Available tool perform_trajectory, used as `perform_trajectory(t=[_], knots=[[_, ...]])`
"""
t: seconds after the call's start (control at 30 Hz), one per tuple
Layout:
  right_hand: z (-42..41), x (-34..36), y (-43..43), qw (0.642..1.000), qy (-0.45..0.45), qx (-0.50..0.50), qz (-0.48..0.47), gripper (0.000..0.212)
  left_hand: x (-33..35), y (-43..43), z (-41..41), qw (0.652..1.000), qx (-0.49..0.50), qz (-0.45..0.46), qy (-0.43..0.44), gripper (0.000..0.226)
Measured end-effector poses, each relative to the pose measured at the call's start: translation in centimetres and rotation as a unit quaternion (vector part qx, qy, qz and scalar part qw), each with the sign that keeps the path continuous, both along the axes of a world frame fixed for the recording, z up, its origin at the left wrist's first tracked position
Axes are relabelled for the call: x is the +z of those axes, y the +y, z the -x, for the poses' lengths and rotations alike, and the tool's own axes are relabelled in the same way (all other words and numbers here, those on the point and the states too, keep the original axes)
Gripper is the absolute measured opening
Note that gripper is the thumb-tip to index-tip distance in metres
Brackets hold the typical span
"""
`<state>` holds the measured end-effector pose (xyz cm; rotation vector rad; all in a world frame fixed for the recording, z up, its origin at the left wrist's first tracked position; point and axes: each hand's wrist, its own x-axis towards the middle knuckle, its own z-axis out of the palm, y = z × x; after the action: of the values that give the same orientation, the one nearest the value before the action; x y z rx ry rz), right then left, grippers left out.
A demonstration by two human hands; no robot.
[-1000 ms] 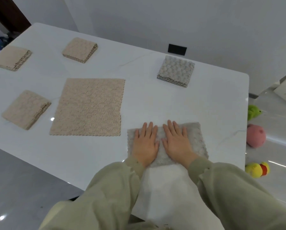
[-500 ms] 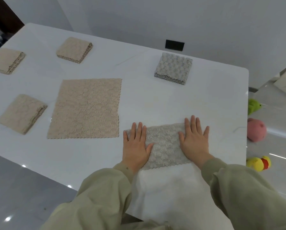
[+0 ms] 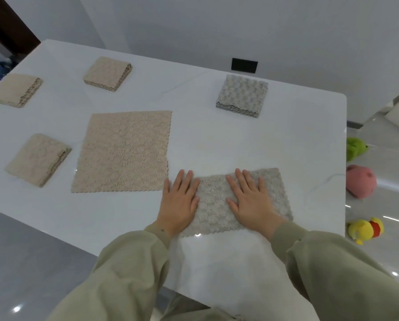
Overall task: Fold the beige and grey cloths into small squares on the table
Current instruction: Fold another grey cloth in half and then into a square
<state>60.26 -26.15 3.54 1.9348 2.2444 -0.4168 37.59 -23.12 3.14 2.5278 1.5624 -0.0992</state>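
Shiny white worktop (image 3: 286, 144), grey wall (image 3: 217, 24). Beside the flat beige square cloth (image 3: 122, 154), left grip (image 3: 178, 205) and right grip (image 3: 251, 202) press flat, released, on a folded grey cloth (image 3: 213, 205).

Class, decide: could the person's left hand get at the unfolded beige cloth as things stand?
Probably yes. The left hand lies flat on the left end of the grey cloth; the unfolded beige cloth lies just beside it, with only bare table between.
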Motion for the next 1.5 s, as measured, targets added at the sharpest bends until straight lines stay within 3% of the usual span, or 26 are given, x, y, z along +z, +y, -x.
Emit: perform_trajectory(t=[0.1,0.23,0.47,0.6,0.7,0.77,0.87,0.93,1.07,1.2,1.27,1.33,1.4,1.43,1.5], knots=[[0.8,-0.2,-0.3,0.999,0.029,0.032,-0.013,0.072,-0.5,0.8,3.6,0.998,0.048,0.022,0.02,0.063],[2.6,-0.5,-0.6,0.997,0.022,0.079,-0.014,0.072,-0.6,1.6,7.1,0.997,0.017,0.017,0.071,0.06],[4.4,-0.1,-0.1,0.998,-0.013,0.046,0.03,0.079,1.6,3.6,10.5,0.989,0.074,-0.008,0.13,0.059],[5.3,0.1,0.5,0.999,0.0,0.034,0.041,0.084,3.1,4.4,7.6,0.995,0.072,-0.067,0.018,0.055],[4.0,0.6,0.9,0.996,0.027,0.077,0.036,0.082,3.8,4.3,3.5,0.996,0.031,0.007,-0.08,0.041],[2.6,1.2,1.3,0.997,0.056,0.061,0.005,0.075,3.6,4.0,1.1,0.993,0.015,0.068,-0.096,0.04],[0.6,1.9,2.5,0.998,0.038,-0.05,-0.017,0.052,3.2,3.4,-1.4,0.99,0.069,0.082,-0.092,0.035],[-0.4,2.3,3.4,0.996,0.008,-0.085,-0.001,0.051,3.1,3.3,-2.1,0.986,0.119,0.085,-0.086,0.028],[-1.5,3.7,4.9,0.999,-0.016,-0.046,0.023,0.045,3.8,3.7,-1.8,0.98,0.147,0.124,-0.043,0.017],[-1.2,4.9,6.5,0.996,-0.056,0.028,0.055,0.02,4.9,4.0,-0.2,0.951,0.16,0.262,0.009,0.014],[-0.3,4.9,7.1,0.992,-0.056,0.111,-0.018,0.015,6.1,3.8,0.4,0.914,0.132,0.378,0.059,0.023],[1.0,4.4,7.7,0.973,-0.018,0.173,-0.15,0.024,7.4,3.6,0.9,0.853,0.119,0.496,0.111,0.052],[2.5,4.5,7.9,0.96,0.041,0.157,-0.227,0.035,8.2,3.7,1.1,0.815,0.13,0.548,0.135,0.069],[3.0,4.5,7.8,0.961,0.068,0.12,-0.24,0.039,8.3,3.8,1.1,0.817,0.142,0.541,0.138,0.07],[2.9,4.8,7.2,0.961,0.114,0.004,-0.253,0.04,8.2,4.2,1.0,0.86,0.165,0.467,0.123,0.056]])
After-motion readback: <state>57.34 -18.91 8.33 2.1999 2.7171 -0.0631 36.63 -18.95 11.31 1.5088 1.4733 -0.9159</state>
